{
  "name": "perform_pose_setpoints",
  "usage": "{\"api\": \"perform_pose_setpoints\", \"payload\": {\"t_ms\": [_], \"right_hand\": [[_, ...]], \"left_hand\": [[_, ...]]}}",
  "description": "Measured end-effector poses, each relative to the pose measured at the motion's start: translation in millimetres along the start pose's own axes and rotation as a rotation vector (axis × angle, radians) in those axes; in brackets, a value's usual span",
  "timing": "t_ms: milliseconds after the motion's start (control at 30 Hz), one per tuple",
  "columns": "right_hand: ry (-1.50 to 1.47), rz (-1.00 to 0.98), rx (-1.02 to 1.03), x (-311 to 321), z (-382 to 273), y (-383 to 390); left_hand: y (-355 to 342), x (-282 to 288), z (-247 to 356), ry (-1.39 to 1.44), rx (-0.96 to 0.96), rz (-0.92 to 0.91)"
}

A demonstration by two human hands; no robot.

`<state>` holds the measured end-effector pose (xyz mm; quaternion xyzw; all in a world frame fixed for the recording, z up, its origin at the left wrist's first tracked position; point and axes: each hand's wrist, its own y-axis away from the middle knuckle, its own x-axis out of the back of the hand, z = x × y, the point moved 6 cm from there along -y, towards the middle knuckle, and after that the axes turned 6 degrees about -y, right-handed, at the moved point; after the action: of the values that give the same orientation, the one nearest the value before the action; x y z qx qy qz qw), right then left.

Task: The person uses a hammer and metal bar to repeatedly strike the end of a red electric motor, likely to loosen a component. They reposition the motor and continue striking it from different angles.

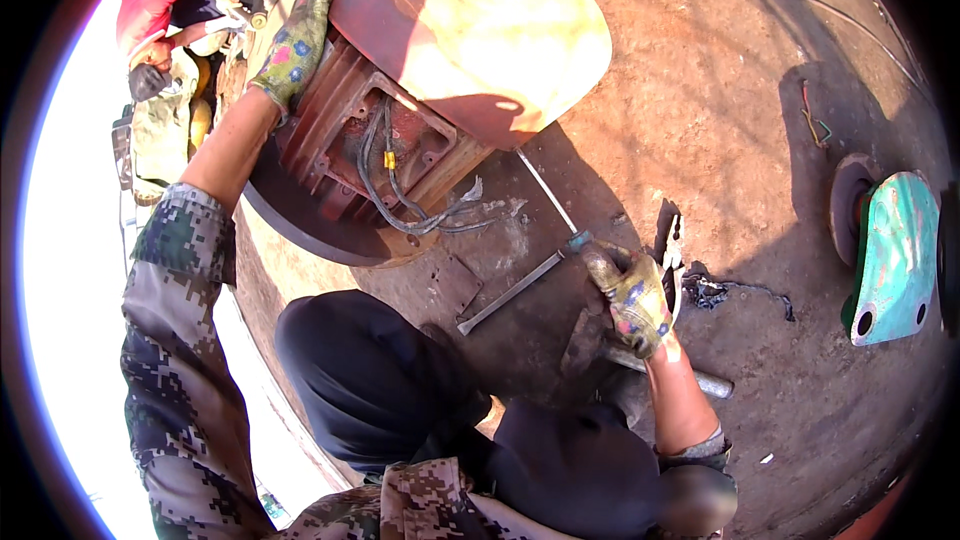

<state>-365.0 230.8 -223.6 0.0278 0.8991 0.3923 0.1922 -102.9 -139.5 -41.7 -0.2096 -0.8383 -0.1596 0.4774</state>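
A rusty red electric motor [318, 130] with cooling fins lies on the ground, its square terminal opening facing up. Grey cable leads [378, 185] with a yellow band come out of it. My left hand [295, 48], in a flowered work glove, rests on the motor's finned side with its fingers stretched out. A large rounded reddish end cover [490, 25] is at the motor's far end. My right hand [635, 295], also gloved, is closed around a screwdriver [548, 192] at its teal handle. The shaft points toward the cover's lower edge, where the tip is partly hidden.
Pliers [673, 252] lie beside my right hand. A flat metal chisel [512, 292] and a hammer [715, 384] with a metal handle are near my knees. At right stands a green metal part [895, 255]. A co-worker in red [150, 5] crouches at upper left.
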Motion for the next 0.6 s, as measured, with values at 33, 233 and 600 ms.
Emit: {"api": "perform_pose_setpoints", "payload": {"t_ms": [33,233,600], "right_hand": [[-0.179,-0.122,-0.056,-0.7,0.4,-1.3],[-0.382,-0.497,-0.366,-18.3,-1.2,-7.1],[0.689,-0.136,-0.045,-10.2,-14.0,-30.9]], "left_hand": [[0.6,1.1,0.8,-0.073,-0.003,-0.007],[-1.4,2.7,3.3,-0.169,0.035,-0.105],[3.4,-0.6,9.2,0.134,-0.029,0.066]]}}
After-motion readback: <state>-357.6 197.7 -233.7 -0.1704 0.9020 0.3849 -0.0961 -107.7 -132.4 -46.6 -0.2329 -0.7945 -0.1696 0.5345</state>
